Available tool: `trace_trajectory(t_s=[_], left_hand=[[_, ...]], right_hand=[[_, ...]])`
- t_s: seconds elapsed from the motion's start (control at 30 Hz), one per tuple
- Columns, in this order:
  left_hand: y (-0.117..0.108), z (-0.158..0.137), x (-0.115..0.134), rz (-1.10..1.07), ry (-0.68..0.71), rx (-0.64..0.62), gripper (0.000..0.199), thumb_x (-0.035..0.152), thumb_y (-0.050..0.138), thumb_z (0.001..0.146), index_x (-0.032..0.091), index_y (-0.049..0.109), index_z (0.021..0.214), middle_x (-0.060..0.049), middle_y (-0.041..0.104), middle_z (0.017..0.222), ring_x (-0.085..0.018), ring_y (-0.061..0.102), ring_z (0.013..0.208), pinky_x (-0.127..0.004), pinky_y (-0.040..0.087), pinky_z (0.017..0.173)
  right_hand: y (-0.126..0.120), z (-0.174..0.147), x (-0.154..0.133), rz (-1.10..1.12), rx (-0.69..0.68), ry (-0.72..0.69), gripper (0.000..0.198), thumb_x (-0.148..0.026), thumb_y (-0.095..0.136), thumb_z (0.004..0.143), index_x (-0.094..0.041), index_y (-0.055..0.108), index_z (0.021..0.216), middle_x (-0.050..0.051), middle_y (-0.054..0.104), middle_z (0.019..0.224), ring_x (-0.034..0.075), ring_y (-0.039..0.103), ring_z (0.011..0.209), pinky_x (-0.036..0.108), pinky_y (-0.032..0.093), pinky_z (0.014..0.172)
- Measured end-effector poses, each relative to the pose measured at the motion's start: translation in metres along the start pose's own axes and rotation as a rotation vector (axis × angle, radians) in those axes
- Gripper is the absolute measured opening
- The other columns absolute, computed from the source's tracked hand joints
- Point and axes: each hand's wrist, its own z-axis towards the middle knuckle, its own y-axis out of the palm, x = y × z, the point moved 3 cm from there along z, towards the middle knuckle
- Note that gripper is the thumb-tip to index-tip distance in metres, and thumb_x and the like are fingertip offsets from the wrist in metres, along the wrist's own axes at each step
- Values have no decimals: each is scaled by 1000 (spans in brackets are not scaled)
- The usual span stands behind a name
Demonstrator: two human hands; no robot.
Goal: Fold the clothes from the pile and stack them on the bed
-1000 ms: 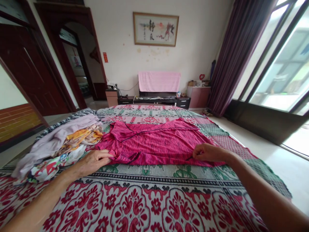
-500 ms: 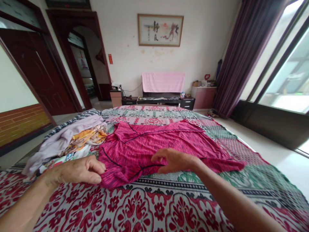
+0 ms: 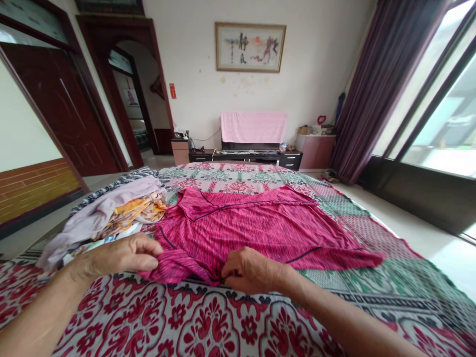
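Observation:
A bright pink shirt [image 3: 245,223] with dark seams lies spread across the patterned bedspread [image 3: 208,327]. My left hand [image 3: 128,255] pinches the cloth at its near left corner, by a sleeve. Farther right, my right hand [image 3: 251,270] is closed on the near edge of the same shirt, its fingertips partly hidden. Between both hands the sleeve cloth is bunched and slightly pulled toward me. The rest of the garment lies fairly flat, its other sleeve pointing to the right.
Left of the shirt is a heap of clothes [image 3: 107,210], lilac, orange and white. Beyond the bed stand a low black TV cabinet [image 3: 238,157] and a screen under a pink cloth [image 3: 254,127]. A purple curtain [image 3: 379,89] hangs at the right.
My right hand has come down and closer to me, closing on the shirt's near edge. The sleeve cloth there has been drawn toward me and bunched. My left hand keeps its pinch.

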Motion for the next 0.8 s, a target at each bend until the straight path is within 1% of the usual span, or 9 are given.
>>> trace_trajectory(t_s=[0.07,0.13,0.2,0.33,0.5,0.57,0.63,0.7,0.8], left_hand=[[5,12,-2,-74,-35,109,40,54,58,73,20,73,87,-3,68,77,-18,58,71,-27,47,68],[8,24,-8,-110,-66,275,48,59,57,71,18,72,93,-5,70,87,-21,60,81,-27,48,73],[11,30,-18,-102,-144,366,56,64,57,68,17,72,94,-6,70,86,-22,61,81,-27,48,69],[9,23,-30,-143,-311,336,65,68,52,70,18,67,109,-4,65,77,-17,58,67,-23,41,52],[14,19,-21,-114,-226,123,76,60,62,67,18,53,130,6,49,57,-11,44,52,-21,30,48],[19,25,-23,-134,-214,165,70,56,63,67,17,56,125,7,46,56,-11,43,52,-21,28,49],[23,31,-26,-193,-215,264,55,51,64,65,14,64,107,5,50,59,-11,46,56,-21,31,51],[25,34,-28,-289,-219,315,44,46,66,64,13,65,94,2,55,64,-12,50,59,-22,35,54],[20,31,-28,-456,-234,423,50,44,66,66,15,61,105,2,58,66,-11,50,55,-22,38,51]], right_hand=[[-5,6,4,15,-32,94,18,-13,53,76,-17,70,71,-2,62,64,7,46,56,19,32,54],[-8,11,11,21,-34,209,18,-15,52,77,-17,69,70,-4,59,59,7,41,51,19,27,50],[-11,14,19,29,14,308,19,-16,51,78,-16,69,74,-3,60,60,7,41,52,19,26,50],[-12,10,29,20,159,432,20,-16,49,79,-14,67,69,-1,58,60,7,42,55,21,25,51],[-12,4,28,48,176,470,37,-32,45,88,-15,61,61,-2,48,53,7,35,50,22,21,48],[-10,3,27,94,141,469,33,-36,50,85,-15,63,65,-3,50,54,7,37,51,21,22,48],[-7,5,26,123,104,446,22,-30,55,80,-15,65,68,-3,52,56,7,40,53,20,24,48],[-5,7,26,121,117,424,17,-23,54,78,-15,66,69,-3,54,57,7,41,54,20,25,49],[-7,11,27,94,224,416,23,-20,48,84,-15,64,69,-1,56,59,8,42,55,20,26,51]])
